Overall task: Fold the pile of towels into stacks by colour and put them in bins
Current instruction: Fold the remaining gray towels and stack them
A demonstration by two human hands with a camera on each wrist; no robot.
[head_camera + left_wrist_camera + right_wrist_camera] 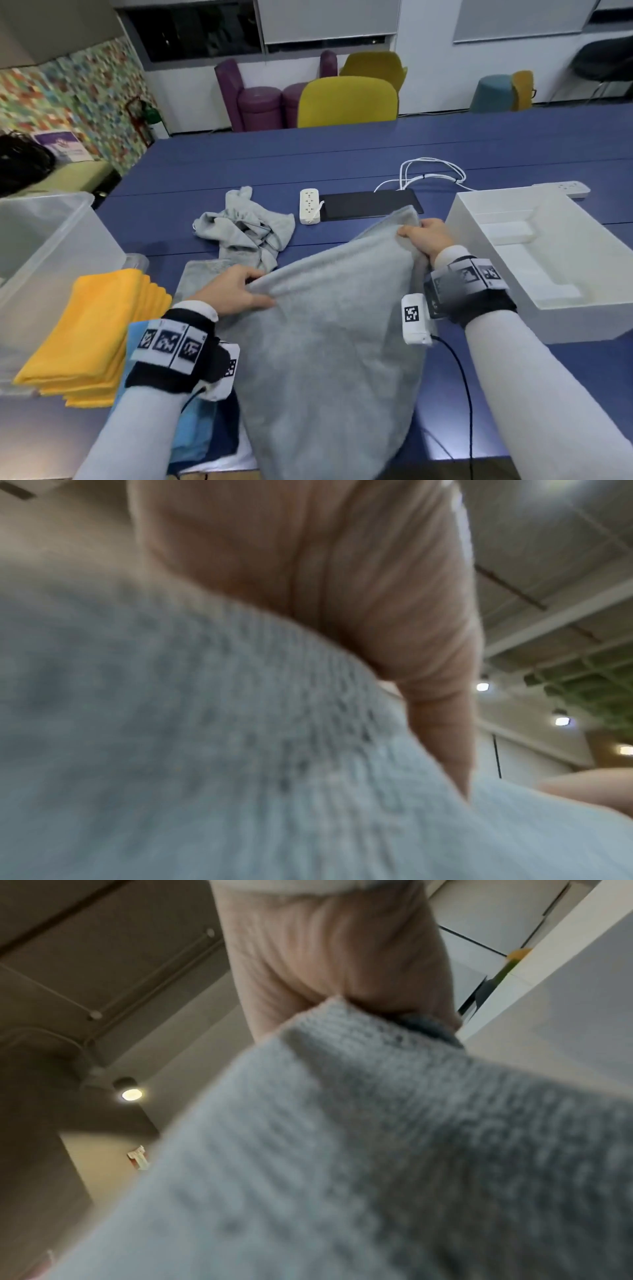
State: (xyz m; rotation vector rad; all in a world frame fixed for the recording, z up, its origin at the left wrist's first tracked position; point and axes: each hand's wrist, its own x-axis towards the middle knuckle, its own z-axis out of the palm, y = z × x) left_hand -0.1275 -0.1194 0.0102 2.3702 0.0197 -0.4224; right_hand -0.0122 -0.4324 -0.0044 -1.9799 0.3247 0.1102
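I hold a grey towel (329, 342) up over the near part of the blue table (376, 154), and it hangs down toward me. My left hand (236, 291) pinches its left corner; my right hand (424, 236) grips its right corner, higher and farther away. The grey cloth (205, 750) fills the left wrist view under my left hand (308, 561), and the towel corner (342, 1096) sits in my right hand (325, 955) in the right wrist view. A crumpled grey towel (246, 229) lies behind. Folded yellow towels (92, 335) are stacked at the left, with blue towels (202, 431) under my left arm.
A clear plastic bin (44, 253) stands at the left edge, a white bin (548, 253) at the right. A white power strip (310, 206), a black pad (370, 204) and white cables (431, 171) lie mid-table. Yellow and purple chairs (346, 102) stand beyond the far edge.
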